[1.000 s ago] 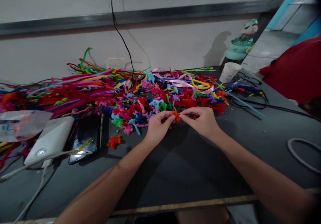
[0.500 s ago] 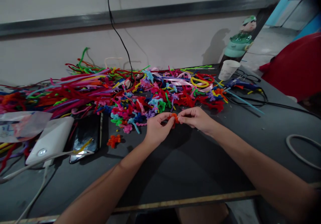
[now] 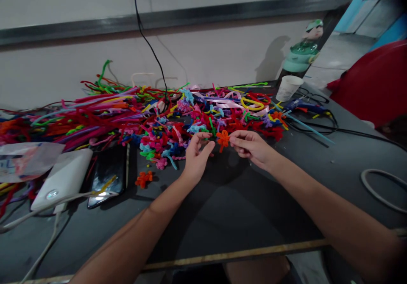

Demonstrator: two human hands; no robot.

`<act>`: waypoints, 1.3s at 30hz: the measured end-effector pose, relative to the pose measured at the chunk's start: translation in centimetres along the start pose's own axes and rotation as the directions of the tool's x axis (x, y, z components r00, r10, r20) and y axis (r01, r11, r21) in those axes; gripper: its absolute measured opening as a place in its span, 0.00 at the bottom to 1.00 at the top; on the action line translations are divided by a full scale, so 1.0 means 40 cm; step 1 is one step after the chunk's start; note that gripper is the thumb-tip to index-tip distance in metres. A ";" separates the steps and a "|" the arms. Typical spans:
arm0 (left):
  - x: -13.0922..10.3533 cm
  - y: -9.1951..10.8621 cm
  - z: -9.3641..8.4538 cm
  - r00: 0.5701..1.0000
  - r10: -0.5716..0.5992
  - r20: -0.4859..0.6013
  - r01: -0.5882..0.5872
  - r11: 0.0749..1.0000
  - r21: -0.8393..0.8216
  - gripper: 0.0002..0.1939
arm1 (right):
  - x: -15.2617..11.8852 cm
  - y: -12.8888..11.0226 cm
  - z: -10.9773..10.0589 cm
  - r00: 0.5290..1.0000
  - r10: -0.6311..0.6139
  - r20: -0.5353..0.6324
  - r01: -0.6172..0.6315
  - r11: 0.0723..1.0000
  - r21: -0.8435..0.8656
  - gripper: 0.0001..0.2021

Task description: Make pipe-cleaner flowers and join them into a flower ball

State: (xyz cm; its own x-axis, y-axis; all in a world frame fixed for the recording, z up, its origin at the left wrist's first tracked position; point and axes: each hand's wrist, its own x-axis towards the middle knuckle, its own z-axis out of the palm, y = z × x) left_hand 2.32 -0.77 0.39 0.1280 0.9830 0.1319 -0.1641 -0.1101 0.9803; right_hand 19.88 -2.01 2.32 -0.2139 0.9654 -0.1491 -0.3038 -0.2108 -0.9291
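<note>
The fingers of your right hand [image 3: 256,149] are pinched together and hold a small orange flower made of fuzzy wire [image 3: 223,138] by its right side. The flower is up in front of you, between your two hands, with a short orange bit pointing down from it. The fingers of your left hand [image 3: 196,159] are bent and spread from the thumb, with a gap between them. That hand holds nothing. Its fingertips are near the flower but do not touch it.

Behind your hands, a big messy pile of fuzzy wire sticks and little shapes in many colours [image 3: 178,133] lies along the wall on the dark grey table [image 3: 241,216]. A second orange fuzzy shape [image 3: 144,179] lies on the table to the left of your left hand. Farther left, there is a shiny black phone [image 3: 110,171]. Next to it is a flat white box with a round button [image 3: 62,180], and a white cord goes into the box. A see-through plastic bag [image 3: 38,159] is just beside the box.

On the right, past the pile, a white paper cup [image 3: 288,89] stands in front of a green and dark bottle [image 3: 299,59]. Near the cup is a blue tool with a black cord [image 3: 307,107].
</note>
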 end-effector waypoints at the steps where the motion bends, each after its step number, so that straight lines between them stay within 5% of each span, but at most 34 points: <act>1: 0.001 0.000 0.000 1.000 -0.003 0.014 0.003 1.000 0.004 0.13 | 0.000 0.004 0.003 1.000 -0.005 -0.013 0.006 1.000 0.026 0.12; 7: -0.002 0.005 0.008 0.993 -0.033 0.116 0.024 0.996 0.082 0.12 | -0.001 0.033 0.028 0.998 0.057 0.021 -0.056 0.998 -0.037 0.14; 10: 0.000 0.003 0.004 0.996 -0.026 0.080 0.018 0.995 0.099 0.12 | -0.002 0.040 0.027 0.992 -0.121 -0.021 0.109 0.948 -0.298 0.13; 12: 0.003 0.001 0.000 0.995 -0.040 0.093 0.031 0.995 0.095 0.12 | -0.006 0.032 0.017 0.930 -0.368 -0.008 0.305 0.783 -0.541 0.12; 14: 0.005 0.000 -0.003 0.986 -0.071 0.148 0.055 0.993 0.106 0.13 | -0.011 0.017 0.004 0.832 -0.538 0.136 0.449 0.509 -0.734 0.10; 18: 0.007 0.001 -0.004 0.960 -0.109 0.256 0.075 0.988 0.136 0.14 | -0.021 -0.010 -0.012 0.748 -0.501 0.435 0.533 0.065 -0.843 0.10; 22: 0.007 0.000 -0.006 0.953 -0.105 0.283 0.063 0.986 0.153 0.15 | -0.020 -0.005 -0.016 0.724 -0.474 0.502 0.507 -0.128 -0.852 0.11; 27: 0.006 -0.003 -0.007 0.959 -0.096 0.267 0.043 0.980 0.196 0.14 | -0.021 0.006 -0.025 0.679 -0.520 0.519 0.522 -0.157 -0.839 0.12; 39: 0.001 -0.014 -0.005 0.985 -0.060 0.161 0.016 0.965 0.262 0.13 | -0.034 0.001 -0.014 0.702 -0.535 0.470 0.460 -0.164 -0.873 0.11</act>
State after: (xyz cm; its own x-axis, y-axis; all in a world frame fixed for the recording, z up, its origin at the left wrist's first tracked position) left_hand 2.20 -0.66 -0.21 0.2933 0.9513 0.0947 0.1002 -0.1291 0.9866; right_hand 20.67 -3.24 2.31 -0.4244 0.7184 0.5511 0.7618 0.6123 -0.2116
